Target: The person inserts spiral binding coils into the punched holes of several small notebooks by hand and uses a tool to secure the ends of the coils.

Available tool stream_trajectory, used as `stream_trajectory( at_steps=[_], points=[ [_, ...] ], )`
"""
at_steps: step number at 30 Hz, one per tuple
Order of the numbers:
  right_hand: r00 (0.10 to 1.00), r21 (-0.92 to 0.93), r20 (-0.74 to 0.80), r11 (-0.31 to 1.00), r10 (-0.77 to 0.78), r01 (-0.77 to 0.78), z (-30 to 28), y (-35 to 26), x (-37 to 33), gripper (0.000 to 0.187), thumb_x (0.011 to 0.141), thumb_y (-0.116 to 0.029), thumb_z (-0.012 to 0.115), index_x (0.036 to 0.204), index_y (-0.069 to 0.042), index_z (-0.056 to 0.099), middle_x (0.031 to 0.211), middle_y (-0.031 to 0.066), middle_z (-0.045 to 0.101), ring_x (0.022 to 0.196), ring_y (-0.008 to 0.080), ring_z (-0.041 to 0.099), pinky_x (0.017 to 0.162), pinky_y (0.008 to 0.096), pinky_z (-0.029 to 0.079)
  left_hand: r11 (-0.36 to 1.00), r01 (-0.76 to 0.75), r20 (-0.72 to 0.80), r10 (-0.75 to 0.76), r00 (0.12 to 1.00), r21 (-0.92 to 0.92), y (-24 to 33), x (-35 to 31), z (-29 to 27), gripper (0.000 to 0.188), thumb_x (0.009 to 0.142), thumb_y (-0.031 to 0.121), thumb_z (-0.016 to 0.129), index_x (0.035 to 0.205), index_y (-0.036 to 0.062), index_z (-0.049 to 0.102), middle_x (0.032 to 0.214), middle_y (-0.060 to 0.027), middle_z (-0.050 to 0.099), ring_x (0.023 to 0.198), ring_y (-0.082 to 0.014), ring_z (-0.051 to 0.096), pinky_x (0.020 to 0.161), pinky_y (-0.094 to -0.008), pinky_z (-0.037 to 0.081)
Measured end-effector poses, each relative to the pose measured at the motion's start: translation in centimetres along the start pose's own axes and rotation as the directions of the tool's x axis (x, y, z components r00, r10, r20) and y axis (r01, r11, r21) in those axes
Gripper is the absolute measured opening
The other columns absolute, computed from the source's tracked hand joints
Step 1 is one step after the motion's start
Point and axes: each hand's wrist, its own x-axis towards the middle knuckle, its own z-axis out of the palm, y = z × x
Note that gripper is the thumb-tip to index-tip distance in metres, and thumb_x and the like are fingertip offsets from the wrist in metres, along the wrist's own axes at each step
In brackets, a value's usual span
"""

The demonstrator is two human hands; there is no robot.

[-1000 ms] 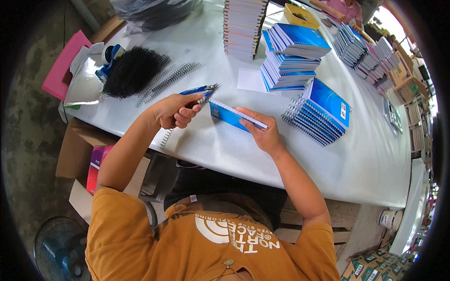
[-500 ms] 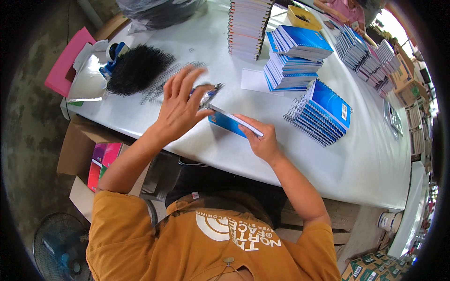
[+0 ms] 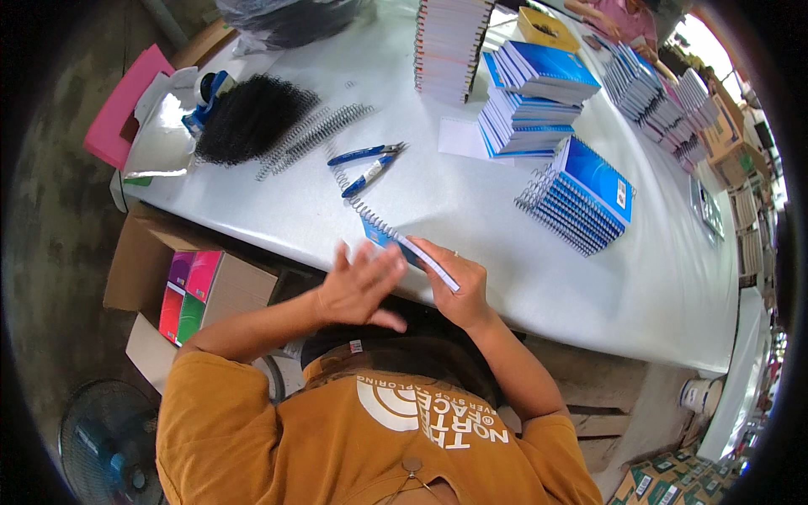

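Note:
My right hand (image 3: pixel 459 286) grips a small blue notebook (image 3: pixel 432 266) near the table's front edge, its spine side facing up and left. A silver spiral coil (image 3: pixel 364 209) runs along that spine and sticks out past the notebook's far end toward the pliers. Beside the notebook, my left hand (image 3: pixel 362 286) is open, its fingers spread and nothing in it. Blue-handled cutting pliers (image 3: pixel 370 166) lie with jaws to the right, touching or close to the coil's free end. Loose silver coils (image 3: pixel 313 139) rest behind them, next to a heap of black coils (image 3: pixel 257 119).
To the right stand a stack of spiral-bound blue notebooks (image 3: pixel 589 189) and piles of blue books (image 3: pixel 539 101). A tall stack of bound pads (image 3: pixel 450 50) rises at the back, near a yellow tray (image 3: pixel 547 30). Left lies a tape dispenser (image 3: pixel 206 97); below, an open carton (image 3: pixel 139 261). Another person sits far right.
My left hand has come down and toward me, away from the coil's free end, and its fingers have spread. My right hand has shifted slightly nearer with the notebook. The pliers now show fully.

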Motion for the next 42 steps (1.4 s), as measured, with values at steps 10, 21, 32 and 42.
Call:
stream_trajectory(
  at_steps=[10, 21, 32, 42],
  points=[
    [0.999, -0.072, 0.037, 0.997, -0.033, 0.036, 0.5, 0.2, -1.6, 0.052, 0.071, 0.008, 0.056, 0.122, -0.003, 0.052, 0.095, 0.0193, 0.064, 0.08, 0.0325, 0.064, 0.067, 0.0331, 0.052, 0.984, 0.075, -0.306, -0.122, 0.944, -0.16, -0.7, 3.2, 1.7, 0.108, 0.072, 0.08, 0.033, 0.134, -0.0082, 0.027, 0.143, -0.0318, 0.01, 0.134, -0.0443, 0.001, 0.106, -0.056, -0.001],
    [0.995, 0.002, 0.104, 1.0, -0.004, 0.004, 0.5, -0.4, -0.8, 0.064, 0.074, 0.003, 0.058, 0.133, -0.009, 0.035, 0.107, 0.0144, 0.062, 0.086, 0.0335, 0.063, 0.073, 0.0362, 0.052, 0.956, 0.216, -0.243, -0.262, 0.934, -0.2, -1.3, 5.2, 3.3, 0.094, 0.076, 0.072, 0.038, 0.127, -0.0072, 0.039, 0.134, -0.0326, 0.03, 0.133, -0.0463, 0.011, 0.106, -0.0533, 0.011],
    [0.913, 0.181, 0.071, 0.895, 0.402, -0.408, -1.2, 1.1, -0.3, 0.048, 0.078, 0.002, 0.058, 0.118, -0.007, 0.034, 0.088, 0.0189, 0.063, 0.087, 0.0303, 0.064, 0.07, 0.033, 0.05, 0.913, 0.256, 0.258, -0.176, 0.95, -0.318, -1.3, 11.1, -2.4, 0.034, 0.076, 0.024, 0.065, 0.107, 0.0104, 0.059, 0.114, -0.0073, 0.056, 0.106, -0.0224, 0.052, 0.101, -0.0429, 0.024],
    [0.896, 0.169, 0.107, 0.88, 0.432, -0.444, -1.3, 1.1, 0.4, 0.028, 0.078, 0.002, 0.058, 0.106, -0.002, 0.057, 0.087, 0.0171, 0.065, 0.081, 0.0264, 0.066, 0.071, 0.0315, 0.049, 0.85, 0.438, 0.615, -0.183, 0.767, -0.294, -3.6, 15.3, -5.3, 0.026, 0.073, 0.017, 0.069, 0.096, 0.0104, 0.061, 0.095, -0.0035, 0.061, 0.094, -0.0195, 0.057, 0.094, -0.036, 0.032]
  ],
)
